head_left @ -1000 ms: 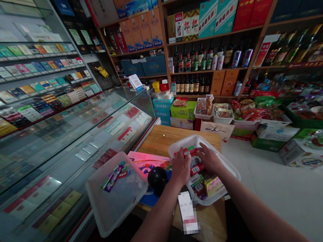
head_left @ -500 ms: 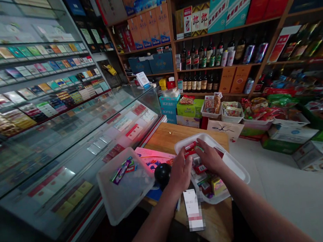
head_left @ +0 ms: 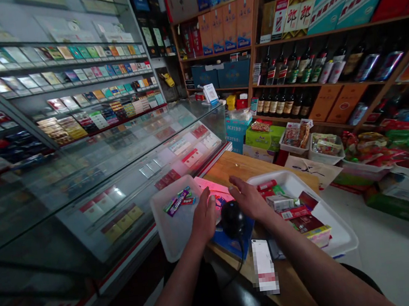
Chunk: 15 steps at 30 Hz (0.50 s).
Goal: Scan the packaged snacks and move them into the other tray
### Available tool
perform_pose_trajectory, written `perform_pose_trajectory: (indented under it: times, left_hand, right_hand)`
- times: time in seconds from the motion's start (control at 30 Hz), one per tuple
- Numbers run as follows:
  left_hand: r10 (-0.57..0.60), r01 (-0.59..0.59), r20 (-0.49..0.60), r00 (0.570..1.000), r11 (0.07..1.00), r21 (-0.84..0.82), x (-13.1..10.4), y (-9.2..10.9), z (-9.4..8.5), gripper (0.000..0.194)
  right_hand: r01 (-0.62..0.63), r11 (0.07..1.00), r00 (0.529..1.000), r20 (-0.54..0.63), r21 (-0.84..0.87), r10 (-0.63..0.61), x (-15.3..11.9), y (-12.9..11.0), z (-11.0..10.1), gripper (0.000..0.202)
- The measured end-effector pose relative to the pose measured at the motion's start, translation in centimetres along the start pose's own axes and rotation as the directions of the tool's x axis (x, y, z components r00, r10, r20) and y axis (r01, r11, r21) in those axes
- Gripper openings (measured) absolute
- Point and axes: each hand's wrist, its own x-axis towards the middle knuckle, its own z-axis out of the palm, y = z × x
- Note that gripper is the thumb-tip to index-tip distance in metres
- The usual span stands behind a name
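Note:
My left hand is at the right rim of a translucent bin, fingers extended and holding nothing visible. In that bin lie several small candy packs, purple, green and red. Over the pink sheet my right hand is spread, with nothing in it, left of a white tray. The tray holds red packs, a yellow-pink box and other small packages. Between my hands stands a black round device with a cable, on a blue item.
A white phone-like object lies near the front edge of the wooden table. A glass display counter runs along the left. Snack baskets and bottle shelves stand behind.
My hands have left the white tray and moved apart, the left one to the bin's edge, the right one over the pink sheet. The red pack is no longer between them. The view has turned left.

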Motion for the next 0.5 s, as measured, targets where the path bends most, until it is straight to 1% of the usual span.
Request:
perform_pose_trajectory:
  times: [0.1,0.17,0.23,0.3,0.4,0.5]
  left_hand:
    - [-0.110,0.113,-0.113,0.987,0.993,0.018,0.7,-2.7,-2.8,0.057]
    - [-0.185,0.189,-0.180,0.966,0.982,0.005,1.1,-4.5,-4.4,0.053]
    - [-0.250,0.248,-0.222,0.943,0.968,-0.036,1.3,-6.3,-5.7,0.050]
    - [-0.313,0.298,-0.241,0.918,0.950,-0.097,1.4,-8.0,-6.7,0.048]
    - [-0.401,0.354,-0.262,0.878,0.912,-0.209,1.6,-10.4,-7.6,0.046]
    - [-0.428,0.347,-0.275,0.861,0.889,-0.298,2.1,-12.4,-8.2,0.044]
  right_hand:
    - [0.028,1.000,0.996,0.083,-0.003,-0.028,0.9,-1.6,3.2,0.051]
    - [0.056,0.998,0.990,0.128,-0.002,-0.055,1.7,-2.4,5.5,0.048]
    - [0.071,0.997,0.983,0.169,-0.009,-0.068,2.5,-3.0,7.9,0.047]
    - [0.070,0.997,0.975,0.212,-0.034,-0.061,3.5,-3.4,10.3,0.046]
    - [0.075,0.994,0.962,0.266,-0.077,-0.052,4.8,-3.7,13.4,0.045]
    - [0.091,0.990,0.948,0.315,-0.107,-0.053,6.2,-3.3,16.4,0.042]
